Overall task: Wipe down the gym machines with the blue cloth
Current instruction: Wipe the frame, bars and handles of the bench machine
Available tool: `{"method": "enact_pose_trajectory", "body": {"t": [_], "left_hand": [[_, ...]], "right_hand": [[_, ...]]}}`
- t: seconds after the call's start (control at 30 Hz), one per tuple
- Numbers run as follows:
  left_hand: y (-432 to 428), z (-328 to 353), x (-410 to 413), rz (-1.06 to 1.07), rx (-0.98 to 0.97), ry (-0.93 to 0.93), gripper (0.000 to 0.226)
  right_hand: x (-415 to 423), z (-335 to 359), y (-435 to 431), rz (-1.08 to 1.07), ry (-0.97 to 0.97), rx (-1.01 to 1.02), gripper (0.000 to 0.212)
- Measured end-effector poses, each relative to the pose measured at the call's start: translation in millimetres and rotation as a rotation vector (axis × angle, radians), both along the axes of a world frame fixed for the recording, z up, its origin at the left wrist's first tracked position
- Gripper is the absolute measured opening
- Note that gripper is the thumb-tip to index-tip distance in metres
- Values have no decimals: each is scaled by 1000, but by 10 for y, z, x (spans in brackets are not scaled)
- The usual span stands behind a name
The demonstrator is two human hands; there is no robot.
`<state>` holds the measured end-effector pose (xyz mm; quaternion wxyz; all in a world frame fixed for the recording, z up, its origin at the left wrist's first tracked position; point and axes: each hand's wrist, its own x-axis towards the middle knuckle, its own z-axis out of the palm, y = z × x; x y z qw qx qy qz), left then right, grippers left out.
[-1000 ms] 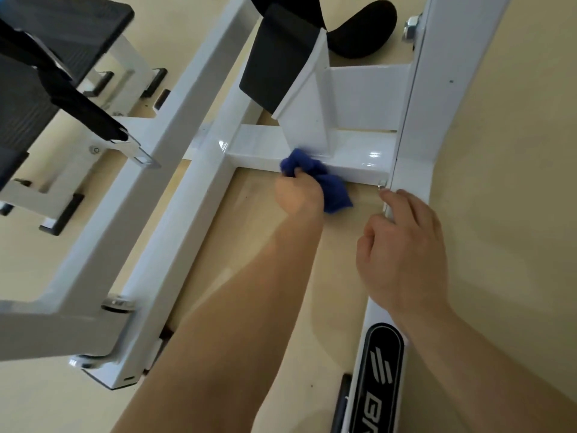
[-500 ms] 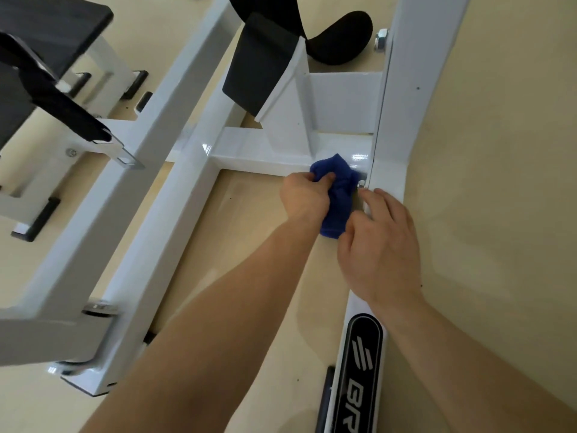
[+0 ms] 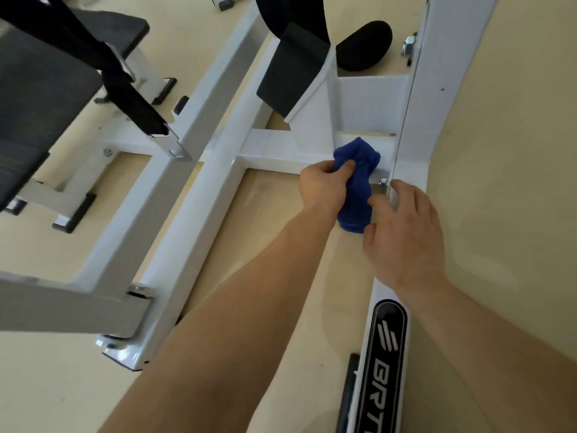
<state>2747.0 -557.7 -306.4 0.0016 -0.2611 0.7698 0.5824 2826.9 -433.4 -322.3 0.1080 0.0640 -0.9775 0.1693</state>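
A bunched blue cloth (image 3: 356, 182) lies against the right end of the white crossbar (image 3: 271, 157) of the gym machine's floor frame. My left hand (image 3: 321, 185) grips the cloth's left side, thumb and fingers curled into it. My right hand (image 3: 406, 226) rests on the white right-hand rail (image 3: 415, 145), fingers spread over the rail beside a small bolt (image 3: 382, 182); its thumb touches the cloth's lower right edge. The cloth's lower end hangs over the crossbar's near edge toward the floor.
A white upright bracket (image 3: 365, 104) with a black pad (image 3: 290, 70) rises behind the crossbar. A black roller pad (image 3: 365, 45) lies beyond. A long white beam (image 3: 187, 214) runs diagonally at left. A dark seat (image 3: 40, 98) fills the upper left. Beige floor (image 3: 499, 214) spreads to the right.
My left hand has slid the cloth rightward along the crossbar, up to the right rail. The right hand has stayed on the rail; the cloth now reaches its thumb.
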Motion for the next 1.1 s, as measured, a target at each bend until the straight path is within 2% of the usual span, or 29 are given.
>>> {"method": "enact_pose_trajectory", "body": {"t": [0.1, 0.2, 0.27, 0.37, 0.57, 0.7, 0.77, 0.87, 0.93, 1.0, 1.1], "left_hand": [[-360, 137, 140, -103, -191, -2, 7], [-764, 196, 247, -112, -360, 117, 25], [-989, 190, 210, -85, -413, 163, 31], [-1262, 87, -10, -28, -619, 142, 28], [-1343, -98, -458, 55, -680, 111, 28], [-1204, -119, -719, 106, -644, 199, 34], [-1129, -186, -757, -32, -671, 281, 29], [-1258, -302, -735, -317, -906, 373, 28], [-1485, -299, -860, -361, -996, 304, 30], [-1624, -235, -989, -258, -952, 170, 31], [-1544, -215, -994, -177, -922, 168, 31]], "right_hand": [[-1, 29, -1, 103, 30, 180, 30], [-24, 88, -158, 235, 34, 348, 24], [-35, 157, -260, 213, -104, 371, 41], [-115, 146, -273, 84, -298, 397, 65], [-135, 131, -260, 43, -318, 331, 63], [-128, 103, -260, 37, -279, 350, 61], [-148, 96, -267, 27, -290, 345, 63], [-170, 96, -299, 27, -292, 339, 62], [-164, 41, -282, 22, -238, 306, 59], [-162, -12, -281, 27, -189, 270, 56], [-174, -23, -280, 25, -165, 258, 55]]}}
